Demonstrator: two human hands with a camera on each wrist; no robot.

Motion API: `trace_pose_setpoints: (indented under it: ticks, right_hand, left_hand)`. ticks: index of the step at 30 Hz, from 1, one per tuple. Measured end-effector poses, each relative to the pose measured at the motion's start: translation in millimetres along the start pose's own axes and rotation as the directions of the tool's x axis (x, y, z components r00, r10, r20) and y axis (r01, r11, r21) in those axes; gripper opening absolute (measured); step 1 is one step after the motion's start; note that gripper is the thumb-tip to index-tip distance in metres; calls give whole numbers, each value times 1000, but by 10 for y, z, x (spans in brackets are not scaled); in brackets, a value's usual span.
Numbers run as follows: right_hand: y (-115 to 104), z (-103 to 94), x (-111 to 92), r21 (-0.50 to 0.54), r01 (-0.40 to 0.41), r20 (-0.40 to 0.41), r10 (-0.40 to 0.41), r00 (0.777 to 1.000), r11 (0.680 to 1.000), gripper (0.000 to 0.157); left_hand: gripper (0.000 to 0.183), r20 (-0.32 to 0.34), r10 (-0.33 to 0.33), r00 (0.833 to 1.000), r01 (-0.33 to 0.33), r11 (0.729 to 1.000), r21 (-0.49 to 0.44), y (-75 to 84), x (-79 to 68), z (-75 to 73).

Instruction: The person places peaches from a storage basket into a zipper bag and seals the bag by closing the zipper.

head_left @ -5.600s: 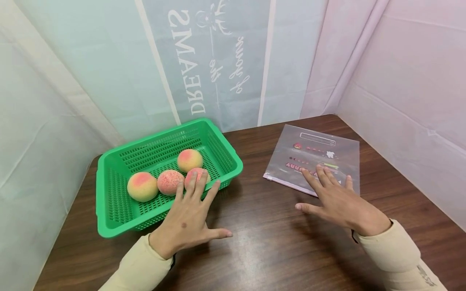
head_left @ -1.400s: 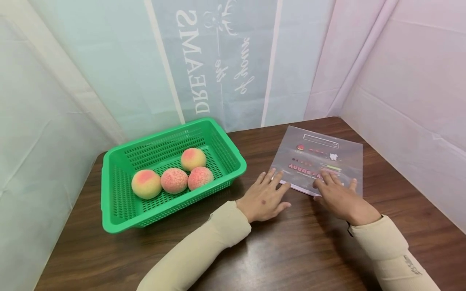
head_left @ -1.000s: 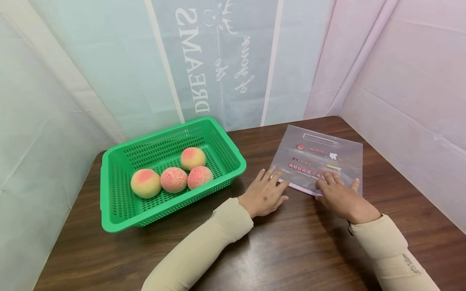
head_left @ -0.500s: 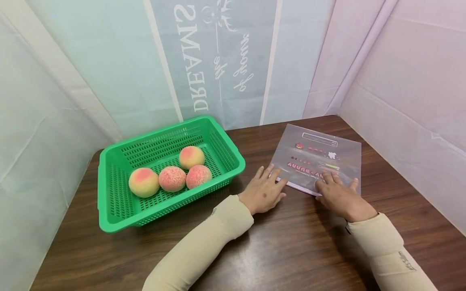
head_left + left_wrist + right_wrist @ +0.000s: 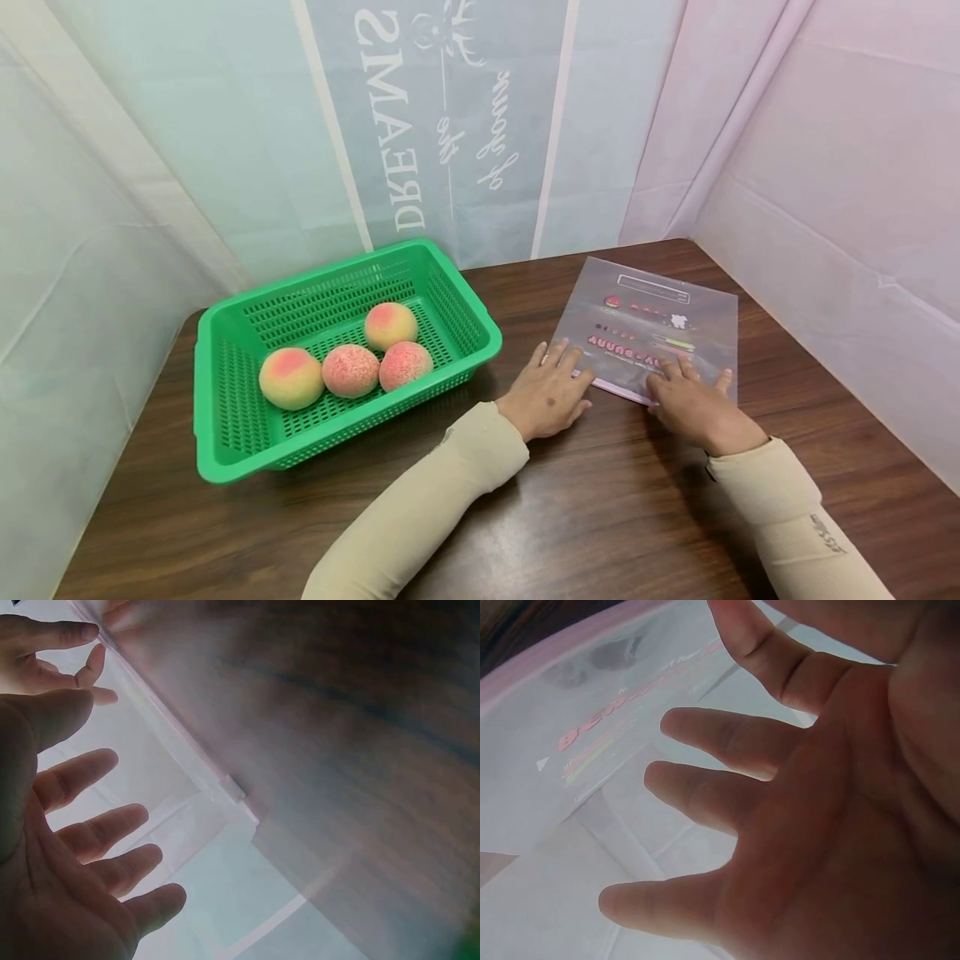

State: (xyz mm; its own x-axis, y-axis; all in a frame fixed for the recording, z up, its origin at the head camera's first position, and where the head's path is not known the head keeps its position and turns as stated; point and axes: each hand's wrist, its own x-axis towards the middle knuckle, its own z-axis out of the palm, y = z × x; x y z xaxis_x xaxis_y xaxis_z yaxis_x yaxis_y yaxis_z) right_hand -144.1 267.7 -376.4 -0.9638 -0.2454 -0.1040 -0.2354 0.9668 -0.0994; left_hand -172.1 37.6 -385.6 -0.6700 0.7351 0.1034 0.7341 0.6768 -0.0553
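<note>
A clear zip bag [image 5: 637, 312] with red lettering and a pink zip edge [image 5: 615, 388] lies flat on the table's right half. My left hand [image 5: 543, 398] is at the bag's near left corner, fingertips over the zip edge. The left wrist view shows its fingers spread with nothing between them, and the zip's slider [image 5: 235, 787] lies beyond them. Over the near right part of the bag is my right hand [image 5: 697, 408], palm down. In the right wrist view its index finger [image 5: 772, 656] is bent and the other fingers are loosely straight above the bag.
A green plastic basket [image 5: 225, 333] stands at the left and holds several peaches, among them a yellow-pink peach [image 5: 292, 379]. The brown wooden table [image 5: 480, 533] ends at cloth hangings at the back [image 5: 480, 150] and both sides.
My left hand has gone from over the basket's near rim to the bag's left corner. The right hand has drawn its fingers in a little at the bag's near edge. Lately both barely move.
</note>
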Motion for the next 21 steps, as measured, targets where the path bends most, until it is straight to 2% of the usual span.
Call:
trace_pose_setpoints:
  ticks: [6,21]
  right_hand:
    - [15,4,0,-15,-4,2,4,1000,1000,13]
    - [39,-1,26,-47,-2,9,2,1000,999,8]
  left_hand:
    - [36,32,-20,999,20,1000,4,17,51,22]
    - [33,49,-24,999,23,999,33,37,113,38]
